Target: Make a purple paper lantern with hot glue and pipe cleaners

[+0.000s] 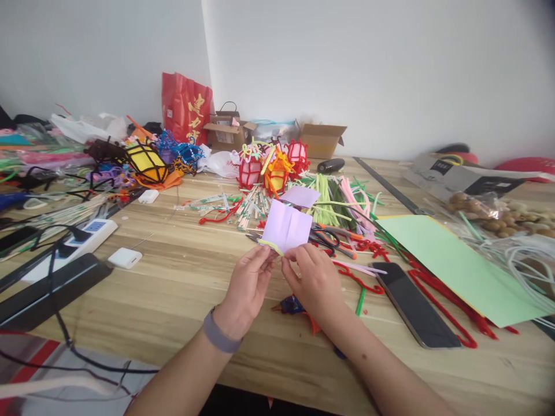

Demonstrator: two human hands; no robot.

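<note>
A folded light-purple paper (287, 224) stands up between my two hands, with a crease down its middle. Along its lower edge runs a short yellow-green pipe cleaner (273, 247). My left hand (250, 276) pinches the lower left of the paper and the pipe cleaner, fingertips together. At the lower right edge, my right hand (315, 278) has thumb and fingers closed on the paper; whether it also grips the pipe cleaner's end is hidden. Dark-handled scissors (326, 238) lie just behind the right hand. Below the hands is a blue glue gun-like object (291, 305), partly covered.
Pipe-cleaner lanterns (277, 173) and bundled green pipe cleaners (327, 199) stand behind the paper. A phone (414, 303), red pipe cleaners (451, 292) and green card sheets (459, 263) lie right. At left are a power strip (82, 245), cables and a white charger (125, 258).
</note>
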